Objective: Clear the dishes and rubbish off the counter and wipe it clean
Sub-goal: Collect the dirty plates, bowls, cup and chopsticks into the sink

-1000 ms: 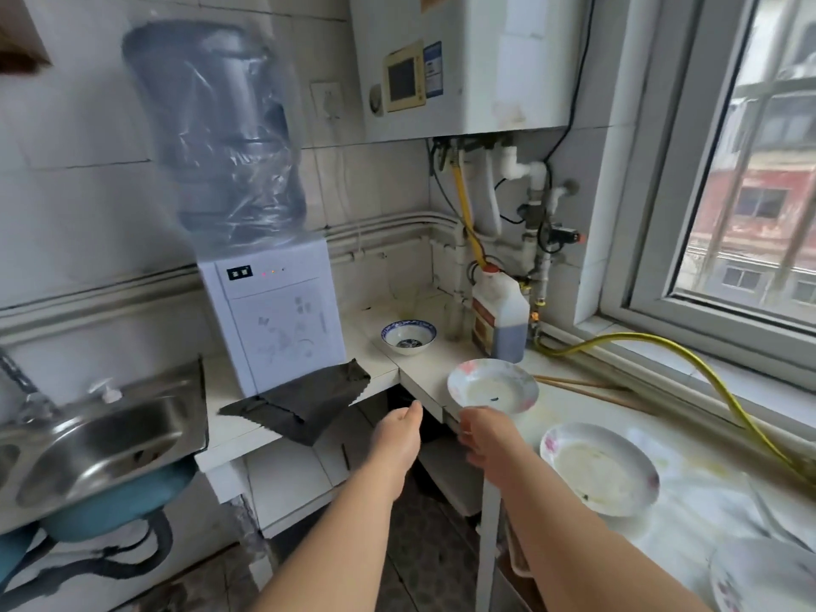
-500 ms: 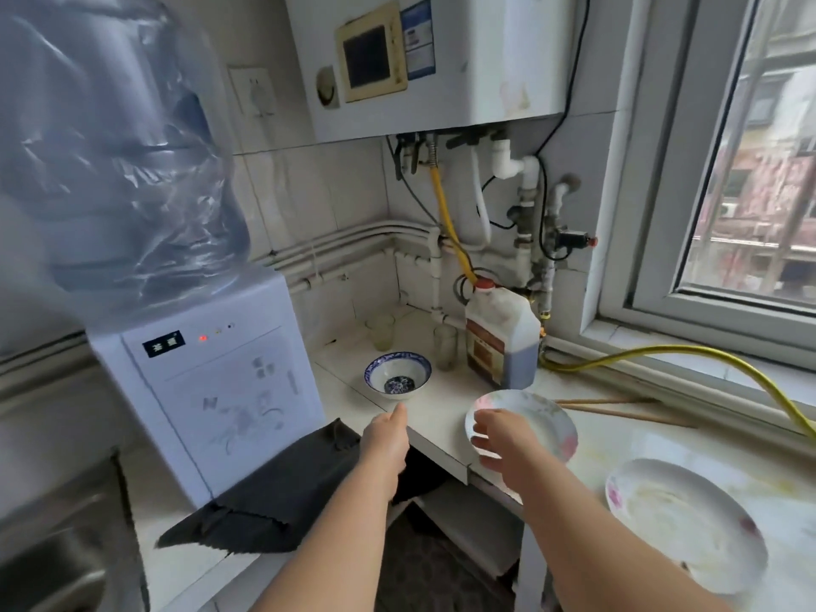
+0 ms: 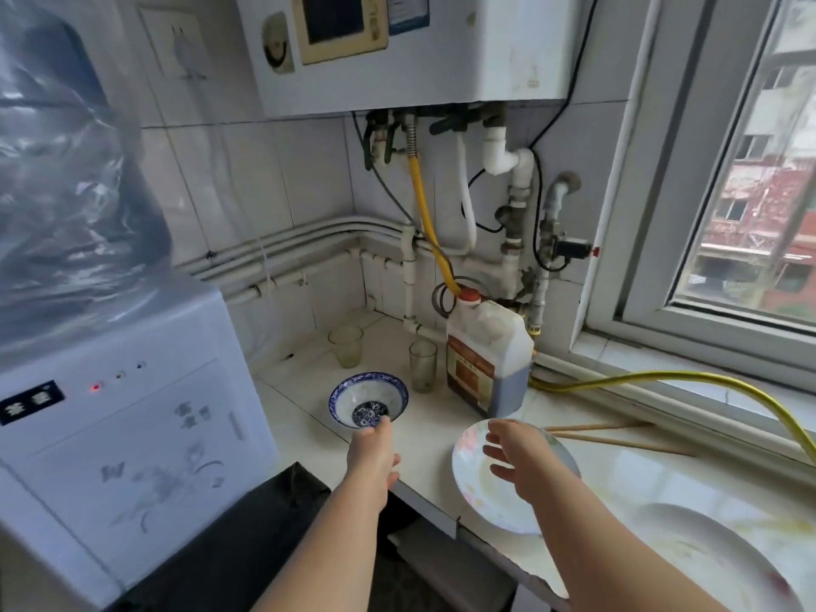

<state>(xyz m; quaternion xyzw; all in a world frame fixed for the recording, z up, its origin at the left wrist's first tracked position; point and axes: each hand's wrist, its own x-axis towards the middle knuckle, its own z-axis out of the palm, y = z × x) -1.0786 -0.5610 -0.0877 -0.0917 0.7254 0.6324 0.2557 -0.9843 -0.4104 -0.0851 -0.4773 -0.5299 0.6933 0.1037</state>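
Observation:
A blue-and-white bowl [image 3: 368,400] stands on the white counter [image 3: 437,452] in the corner. My left hand [image 3: 373,452] reaches to its near rim, fingertips touching the edge, fingers nearly straight. A floral plate [image 3: 477,492] lies at the counter's front edge; my right hand [image 3: 519,461] hovers over it with fingers spread and holds nothing. A second dirty plate [image 3: 706,563] lies further right. A pair of wooden chopsticks [image 3: 618,437] lies behind the plates. A dark cloth [image 3: 247,545] lies below the water dispenser.
Two glasses [image 3: 346,345] [image 3: 422,365] and a jug of dark liquid [image 3: 488,360] stand in the corner. A water dispenser [image 3: 115,439] fills the left. A yellow hose [image 3: 662,382] runs along the window sill. Pipes and a boiler hang above.
The view has moved closer to the corner. My left hand has gone forward to the bowl's rim. My right hand has moved over the floral plate with its fingers spread.

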